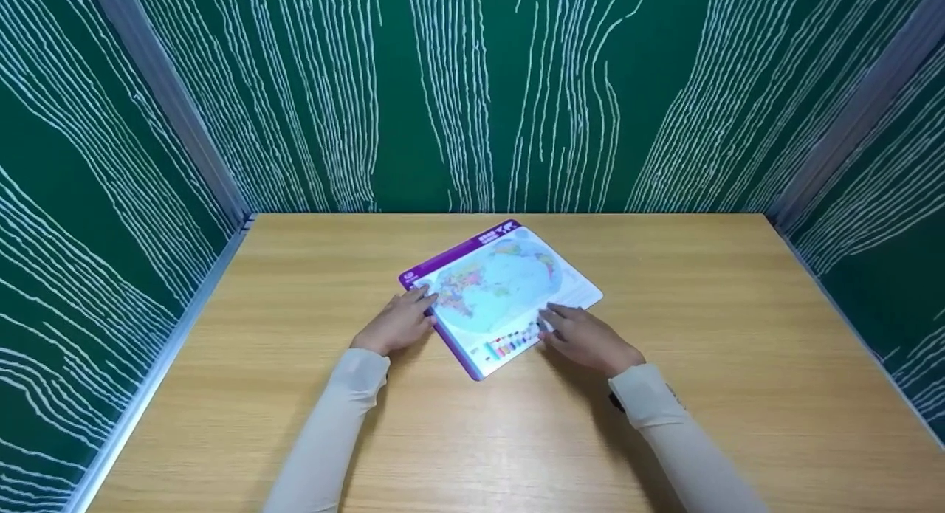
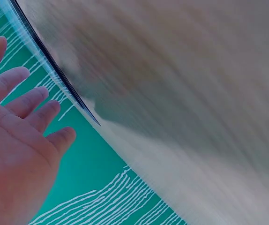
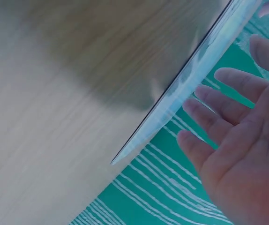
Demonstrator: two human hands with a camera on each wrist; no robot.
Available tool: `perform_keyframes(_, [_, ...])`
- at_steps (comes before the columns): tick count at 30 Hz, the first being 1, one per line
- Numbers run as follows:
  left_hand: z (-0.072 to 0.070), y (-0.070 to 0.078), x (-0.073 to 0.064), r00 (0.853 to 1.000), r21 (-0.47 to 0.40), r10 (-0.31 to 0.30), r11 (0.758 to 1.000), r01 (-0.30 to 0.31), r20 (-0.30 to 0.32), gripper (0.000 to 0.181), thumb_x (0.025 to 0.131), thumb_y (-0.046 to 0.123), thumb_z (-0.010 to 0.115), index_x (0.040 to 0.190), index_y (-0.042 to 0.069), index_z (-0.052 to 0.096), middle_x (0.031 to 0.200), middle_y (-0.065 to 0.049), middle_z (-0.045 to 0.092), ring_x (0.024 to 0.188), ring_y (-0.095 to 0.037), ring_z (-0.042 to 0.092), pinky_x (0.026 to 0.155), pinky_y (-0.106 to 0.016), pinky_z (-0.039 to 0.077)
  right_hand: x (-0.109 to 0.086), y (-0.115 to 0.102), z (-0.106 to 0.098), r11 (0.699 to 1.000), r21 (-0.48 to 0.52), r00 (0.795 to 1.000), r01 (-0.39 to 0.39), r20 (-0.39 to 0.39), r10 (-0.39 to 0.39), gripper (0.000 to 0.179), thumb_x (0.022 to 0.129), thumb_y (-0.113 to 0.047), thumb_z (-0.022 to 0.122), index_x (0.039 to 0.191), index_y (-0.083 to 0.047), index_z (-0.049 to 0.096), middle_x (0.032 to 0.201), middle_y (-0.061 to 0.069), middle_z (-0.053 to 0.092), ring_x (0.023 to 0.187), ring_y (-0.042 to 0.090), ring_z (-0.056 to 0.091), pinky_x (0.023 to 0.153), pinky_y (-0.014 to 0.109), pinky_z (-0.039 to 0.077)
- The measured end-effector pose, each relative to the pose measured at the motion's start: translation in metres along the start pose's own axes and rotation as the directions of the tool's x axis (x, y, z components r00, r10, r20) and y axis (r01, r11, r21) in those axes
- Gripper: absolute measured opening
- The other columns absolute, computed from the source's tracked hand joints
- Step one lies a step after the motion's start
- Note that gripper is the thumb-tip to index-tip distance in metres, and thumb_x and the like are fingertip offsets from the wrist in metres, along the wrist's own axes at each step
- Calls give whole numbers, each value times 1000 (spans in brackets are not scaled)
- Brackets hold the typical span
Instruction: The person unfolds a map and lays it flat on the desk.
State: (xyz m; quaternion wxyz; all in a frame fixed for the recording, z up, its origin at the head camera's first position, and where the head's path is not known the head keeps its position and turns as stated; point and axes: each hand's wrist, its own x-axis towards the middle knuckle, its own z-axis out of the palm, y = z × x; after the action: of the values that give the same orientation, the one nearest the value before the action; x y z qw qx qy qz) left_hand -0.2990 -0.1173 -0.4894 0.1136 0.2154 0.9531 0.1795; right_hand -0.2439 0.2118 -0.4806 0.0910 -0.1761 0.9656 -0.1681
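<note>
A thin rectangular world map sheet (image 1: 509,284) with rounded corners and a purple border lies turned at an angle on the table. My left hand (image 1: 399,322) is at its left edge, fingertips over the border. On the near right side, my right hand (image 1: 587,339) has its fingers over the edge beside a row of small flag-like colour blocks. In the left wrist view the palm (image 2: 22,136) shows with fingers extended and spread. The right wrist view shows the other palm (image 3: 247,136) likewise, its fingers loosely extended by the sheet's thin edge (image 3: 172,103).
The wooden table (image 1: 295,277) extends around the sheet on all sides. Green panels with white wavy lines (image 1: 399,100) enclose it at the back and both sides, and grey posts (image 1: 173,100) stand at the back corners.
</note>
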Motion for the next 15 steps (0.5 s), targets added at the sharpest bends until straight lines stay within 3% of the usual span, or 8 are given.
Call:
perform_keyframes(6, [-2,1,1,998,-17,-45,999,46,45,53,103,34,40,152,19,29,162,-6,14,150,-26,9,123,-47,6,-3,-10,7,994,-45,995,99,-7,-100,48,100,-31,49,142,-6,47,149,19,42,138,37,39,112,52,34])
perform_keyframes(15, [-1,1,3,995,-30,-39,999,42,93,50,104,30,37,150,12,33,161,-11,16,149,-30,12,122,-52,6,-5,-8,13,973,-92,977,210,-25,-213,46,99,-30,53,135,-1,54,143,26,46,131,41,45,107,53,40])
